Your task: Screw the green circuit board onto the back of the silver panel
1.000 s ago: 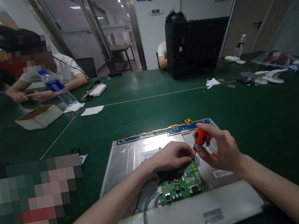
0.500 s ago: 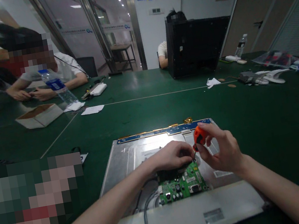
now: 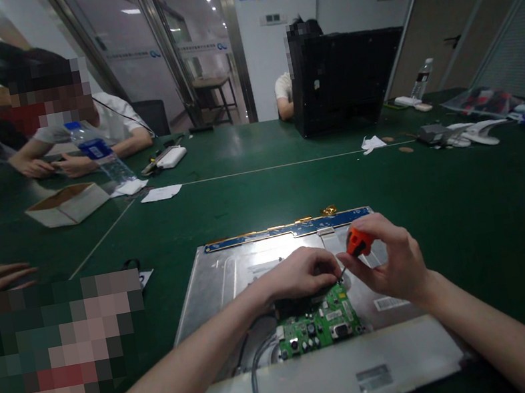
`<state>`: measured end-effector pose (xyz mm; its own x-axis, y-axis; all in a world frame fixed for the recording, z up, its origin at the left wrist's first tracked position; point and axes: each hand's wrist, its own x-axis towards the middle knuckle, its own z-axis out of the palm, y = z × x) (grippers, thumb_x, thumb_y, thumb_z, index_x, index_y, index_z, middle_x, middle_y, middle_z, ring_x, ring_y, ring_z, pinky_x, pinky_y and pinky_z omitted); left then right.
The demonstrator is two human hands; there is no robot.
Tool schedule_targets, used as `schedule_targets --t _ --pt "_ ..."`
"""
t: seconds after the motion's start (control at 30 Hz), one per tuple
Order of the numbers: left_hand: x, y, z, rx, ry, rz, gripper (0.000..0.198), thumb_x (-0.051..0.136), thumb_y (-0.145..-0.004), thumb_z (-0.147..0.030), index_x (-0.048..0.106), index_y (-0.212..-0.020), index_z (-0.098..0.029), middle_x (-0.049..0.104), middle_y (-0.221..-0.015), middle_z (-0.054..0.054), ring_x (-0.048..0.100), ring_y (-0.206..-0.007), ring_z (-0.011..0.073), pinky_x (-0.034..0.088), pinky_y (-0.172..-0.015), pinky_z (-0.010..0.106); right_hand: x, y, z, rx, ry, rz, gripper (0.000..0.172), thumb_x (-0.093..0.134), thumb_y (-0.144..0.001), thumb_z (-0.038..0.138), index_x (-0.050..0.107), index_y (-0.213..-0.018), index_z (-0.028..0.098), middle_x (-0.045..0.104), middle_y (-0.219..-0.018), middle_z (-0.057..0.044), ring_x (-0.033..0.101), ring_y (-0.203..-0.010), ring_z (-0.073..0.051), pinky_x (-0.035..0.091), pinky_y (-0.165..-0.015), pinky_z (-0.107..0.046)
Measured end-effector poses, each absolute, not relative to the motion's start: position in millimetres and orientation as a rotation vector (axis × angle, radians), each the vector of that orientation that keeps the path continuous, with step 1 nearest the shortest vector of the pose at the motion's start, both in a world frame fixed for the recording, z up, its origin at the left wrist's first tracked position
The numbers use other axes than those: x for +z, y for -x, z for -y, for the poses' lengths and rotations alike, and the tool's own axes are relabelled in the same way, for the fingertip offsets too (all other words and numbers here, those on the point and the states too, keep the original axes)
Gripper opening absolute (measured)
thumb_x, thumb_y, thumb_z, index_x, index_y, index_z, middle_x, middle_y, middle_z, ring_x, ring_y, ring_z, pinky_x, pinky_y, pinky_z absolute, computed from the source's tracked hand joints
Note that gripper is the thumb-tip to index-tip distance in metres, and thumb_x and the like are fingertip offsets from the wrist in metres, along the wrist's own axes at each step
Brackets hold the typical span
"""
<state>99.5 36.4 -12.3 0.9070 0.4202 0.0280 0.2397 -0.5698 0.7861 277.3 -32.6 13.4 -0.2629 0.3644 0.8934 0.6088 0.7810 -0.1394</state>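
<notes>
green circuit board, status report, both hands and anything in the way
Right hand: holding orange-and-black screwdriver, slanting down toward far right corner of green circuit board. Left hand: beside screwdriver's tip, grip unclear. Left hand hides part of board's far edge.

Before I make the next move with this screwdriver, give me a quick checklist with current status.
1. Screwdriver gripped: ok, in the right hand.
2. Screwdriver upright: not ok, its handle leans right.
3. Tip seated: cannot tell, too small at the board's far right corner.
4. Left hand clear of tip: not ok, fingers right beside it.
5. Grey cable clear of tip: ok, off to the left.
</notes>
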Motion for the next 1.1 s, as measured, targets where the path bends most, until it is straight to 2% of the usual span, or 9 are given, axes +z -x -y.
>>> schedule_targets --t 0.17,0.37,0.53,0.7,0.8,0.9,1.1 --pt "-12.5 -99.8 -36.2 0.258 -2.241 -0.509 0.005 0.063 -0.082 -0.011 0.066 -0.084 -0.014 0.064 -0.081 0.000 0.059 -0.076 0.0151 0.043 -0.069 0.023 15.1 -278.6 34.0 -0.301 0.783 1.911 0.045 0.061 -0.086 0.017 0.043 -0.127 0.024 0.059 -0.091 -0.003 0.058 -0.065 -0.012 0.051 -0.048 -0.021" --pt "-11.8 -100.0 -36.5 0.244 -2.242 -0.498 0.005 0.063 -0.082 -0.011 0.066 -0.084 -0.015 0.065 -0.081 0.000 0.059 -0.076 0.0156 0.044 -0.069 0.023 15.2 -279.1 34.8 -0.332 0.793 1.910 0.050 0.060 -0.086 0.018 0.044 -0.133 0.024 0.059 -0.093 -0.004 0.060 -0.067 -0.013 0.053 -0.049 -0.024" --pt "-12.7 -99.4 -37.4 0.261 -2.238 -0.480 0.006 0.063 -0.081 -0.010 0.066 -0.083 -0.015 0.064 -0.080 0.000 0.058 -0.074 0.0151 0.043 -0.068 0.023 17.6 -277.7 35.6 -0.354 0.793 1.908 0.048 0.059 -0.087 0.016 0.046 -0.133 0.022 0.060 -0.089 -0.004 0.061 -0.067 -0.013 0.054 -0.053 -0.025" --pt "-12.4 -99.9 -36.3 0.257 -2.225 -0.483 0.006 0.062 -0.082 -0.011 0.066 -0.085 -0.015 0.064 -0.080 0.000 0.058 -0.074 0.0151 0.043 -0.068 0.023 17.2 -276.2 36.0 -0.347 0.797 1.913 0.047 0.055 -0.087 0.014 0.044 -0.132 0.018 0.062 -0.091 -0.005 0.058 -0.063 -0.012 0.052 -0.049 -0.023" --pt "-11.7 -100.6 -35.6 0.242 -2.218 -0.476 0.009 0.061 -0.082 -0.009 0.066 -0.088 -0.014 0.063 -0.078 -0.001 0.057 -0.072 0.0148 0.043 -0.067 0.022 16.0 -275.9 36.4 -0.347 0.804 1.908 0.046 0.052 -0.087 0.014 0.043 -0.132 0.016 0.064 -0.086 -0.003 0.056 -0.058 -0.011 0.051 -0.048 -0.023" --pt "-10.5 -100.6 -35.4 0.240 -2.226 -0.483 0.010 0.062 -0.081 -0.008 0.065 -0.088 -0.014 0.063 -0.079 -0.001 0.058 -0.073 0.0148 0.043 -0.067 0.022 15.0 -276.2 36.7 -0.360 0.826 1.895 0.043 0.052 -0.087 0.015 0.044 -0.129 0.015 0.063 -0.076 0.000 0.055 -0.054 -0.011 0.049 -0.046 -0.022" --pt "-9.0 -99.6 -35.7 0.277 -2.228 -0.475 0.006 0.063 -0.081 -0.008 0.065 -0.082 -0.014 0.063 -0.077 -0.001 0.057 -0.073 0.0138 0.042 -0.066 0.021 15.5 -277.5 35.3 -0.376 0.782 1.871 0.047 0.062 -0.087 0.024 0.042 -0.128 0.018 0.066 -0.082 -0.001 0.059 -0.056 -0.011 0.049 -0.044 -0.021"
